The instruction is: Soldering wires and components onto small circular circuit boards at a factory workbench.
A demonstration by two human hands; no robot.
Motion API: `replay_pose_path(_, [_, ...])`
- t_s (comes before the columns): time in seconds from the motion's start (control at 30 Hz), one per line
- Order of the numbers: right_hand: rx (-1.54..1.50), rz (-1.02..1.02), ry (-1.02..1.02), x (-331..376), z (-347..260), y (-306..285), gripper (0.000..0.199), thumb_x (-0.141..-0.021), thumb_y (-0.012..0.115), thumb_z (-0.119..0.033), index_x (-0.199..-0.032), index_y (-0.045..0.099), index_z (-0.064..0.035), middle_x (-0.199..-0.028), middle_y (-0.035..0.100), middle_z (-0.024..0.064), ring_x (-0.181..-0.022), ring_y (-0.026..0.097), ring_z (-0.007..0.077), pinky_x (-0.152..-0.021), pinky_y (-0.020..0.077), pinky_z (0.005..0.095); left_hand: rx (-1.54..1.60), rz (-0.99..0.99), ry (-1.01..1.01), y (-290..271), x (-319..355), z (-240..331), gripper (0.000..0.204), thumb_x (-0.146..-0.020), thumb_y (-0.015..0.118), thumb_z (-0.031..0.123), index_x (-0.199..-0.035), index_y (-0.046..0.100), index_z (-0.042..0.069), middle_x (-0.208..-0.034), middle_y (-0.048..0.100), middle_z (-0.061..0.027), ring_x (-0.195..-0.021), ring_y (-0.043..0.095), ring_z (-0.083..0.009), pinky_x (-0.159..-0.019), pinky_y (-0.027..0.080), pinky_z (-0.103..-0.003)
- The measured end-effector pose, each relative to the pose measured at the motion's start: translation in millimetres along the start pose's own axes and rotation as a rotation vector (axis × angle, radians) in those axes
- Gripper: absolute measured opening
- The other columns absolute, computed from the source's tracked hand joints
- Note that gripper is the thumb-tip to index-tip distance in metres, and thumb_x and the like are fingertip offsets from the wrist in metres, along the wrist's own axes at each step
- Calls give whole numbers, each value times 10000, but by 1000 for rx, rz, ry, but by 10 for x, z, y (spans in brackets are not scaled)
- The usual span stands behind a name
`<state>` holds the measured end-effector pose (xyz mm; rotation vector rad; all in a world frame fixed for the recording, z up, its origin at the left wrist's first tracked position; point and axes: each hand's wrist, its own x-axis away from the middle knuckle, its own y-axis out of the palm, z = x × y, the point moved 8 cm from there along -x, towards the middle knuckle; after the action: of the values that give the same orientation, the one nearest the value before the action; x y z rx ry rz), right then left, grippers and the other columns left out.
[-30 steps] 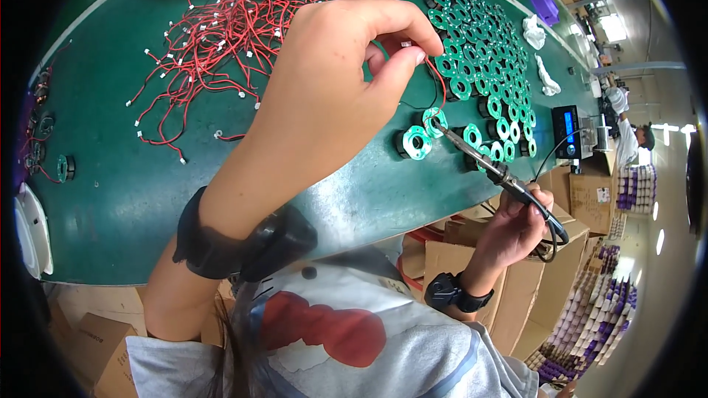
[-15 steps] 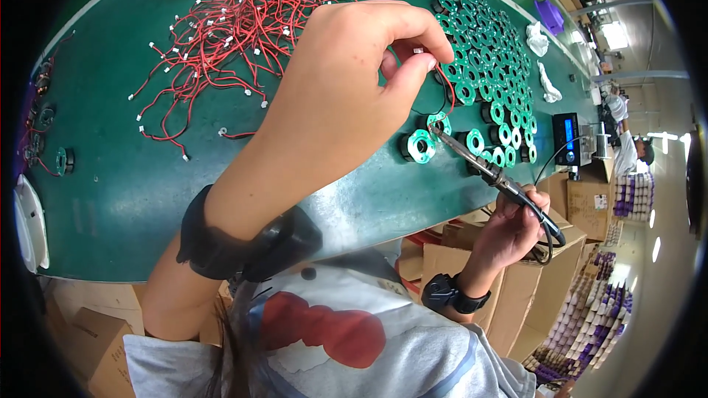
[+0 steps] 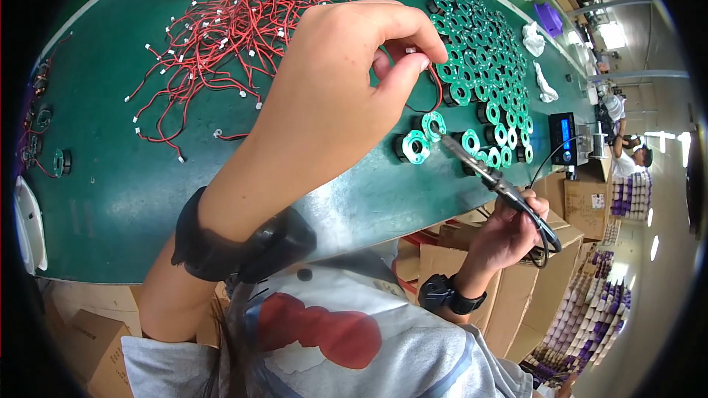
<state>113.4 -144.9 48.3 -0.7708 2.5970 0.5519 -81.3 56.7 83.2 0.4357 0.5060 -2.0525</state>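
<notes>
My left hand (image 3: 361, 59) is closed in a pinch on a thin red and black wire lead (image 3: 440, 92), its white connector showing between thumb and forefinger. From the fingers the lead runs down to a green ring-shaped circuit board (image 3: 434, 126); whether its end is fixed there is too small to tell. A second green ring board (image 3: 414, 148) on a black base lies beside it. My right hand (image 3: 512, 232) is wrapped round a soldering iron (image 3: 479, 168). The iron's tip is at the right edge of the first board; I cannot tell whether they touch.
A heap of red wire leads (image 3: 228, 37) with white connectors lies left on the green table (image 3: 133, 221). Many ring boards (image 3: 479, 51) crowd the right side. A soldering station (image 3: 564, 138) with a lit display stands further right, near cardboard boxes (image 3: 586, 203).
The soldering iron's tip has drawn back to the lower right, from the board's left part to its right edge. My left hand keeps its pinch on the wire lead.
</notes>
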Motion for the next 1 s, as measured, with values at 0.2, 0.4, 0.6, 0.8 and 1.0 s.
replay_pose_path(0.2, [-120,48,-15,-108,-155,-315,153,-783,437,-180,-760,437,-29,-651,419,50,-619,433,140,-695,386,293,-79,46,73,-144,-48,124,111,-740,506,-47,-812,586,-21,-805,586,-53,-736,556,-99,-621,433,-196])
replay_pose_path(0.4, [-460,-6,143,-158,-153,-505,173,-806,437,-121,-851,539,11,-710,523,80,-806,518,213,-913,343,385,-18,265,-30,-609,-98,227,100,-769,519,-26,-840,590,-15,-753,584,-15,-646,518,-32,-575,404,-158])
replay_pose_path(0.6, [-400,84,163,-130,-174,-332,197,-812,440,-135,-646,464,-34,-581,404,32,-577,363,120,-637,343,260,-1148,416,-60,-975,-16,537,233,-763,568,152,-982,576,72,-1099,517,-145,-1073,412,-283,-913,263,-369])
replay_pose_path(0.8, [-409,113,137,-136,-185,-371,185,-799,455,-139,-667,460,-10,-580,377,38,-577,331,129,-560,302,246,-797,-66,358,-495,-28,318,164,-654,538,11,-816,558,-10,-834,545,-110,-766,512,-282,-687,420,-329])
replay_pose_path(1.0, [-460,60,240,-104,-135,-204,159,-794,464,-145,-712,532,-27,-564,418,34,-619,435,142,-708,398,272,-710,-81,252,-621,347,284,77,-657,510,25,-730,532,15,-754,528,-97,-732,502,-282,-658,412,-339])
